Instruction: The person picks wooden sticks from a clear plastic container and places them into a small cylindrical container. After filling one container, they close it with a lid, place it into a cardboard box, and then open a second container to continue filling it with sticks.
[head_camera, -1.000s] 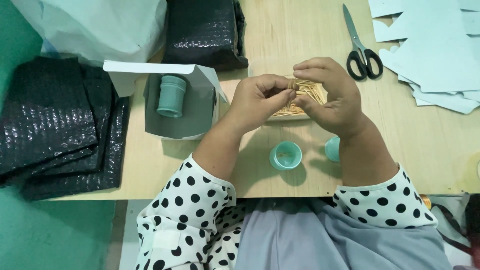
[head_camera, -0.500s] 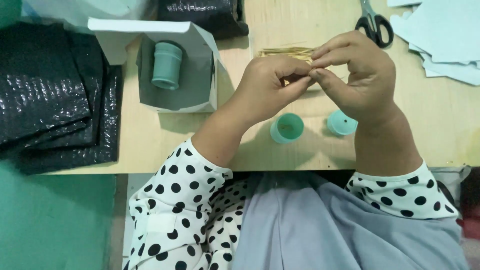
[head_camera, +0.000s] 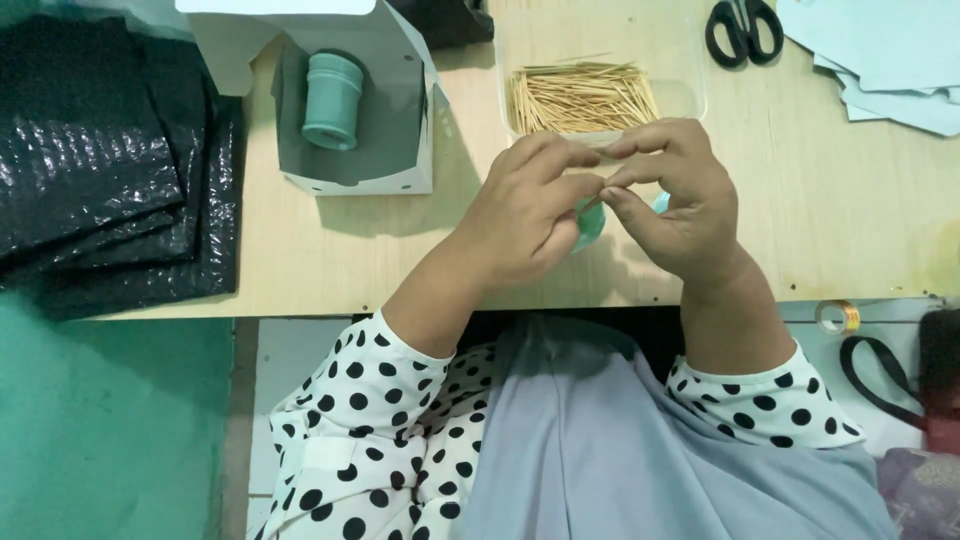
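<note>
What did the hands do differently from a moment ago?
Both hands, left hand and right hand, drew back from the toothpicks toward the table's near edge, now covering most of the teal cup. Fingertips remain pinched together. The teal container stays in its white box.

A tray (head_camera: 690, 95) of toothpicks (head_camera: 582, 98) lies on the table (head_camera: 820, 230) beyond both hands; an open box (head_camera: 350, 110) holding a canister (head_camera: 331, 100) sits left, scissors (head_camera: 745, 28) right.

Both forearms are reaching forward from polka-dot sleeves and converging at the centre. The left hand (head_camera: 525, 215) and right hand (head_camera: 675, 205) are meeting fingertip to fingertip, thumbs and forefingers pinching together, remaining fingers curling loosely.
</note>
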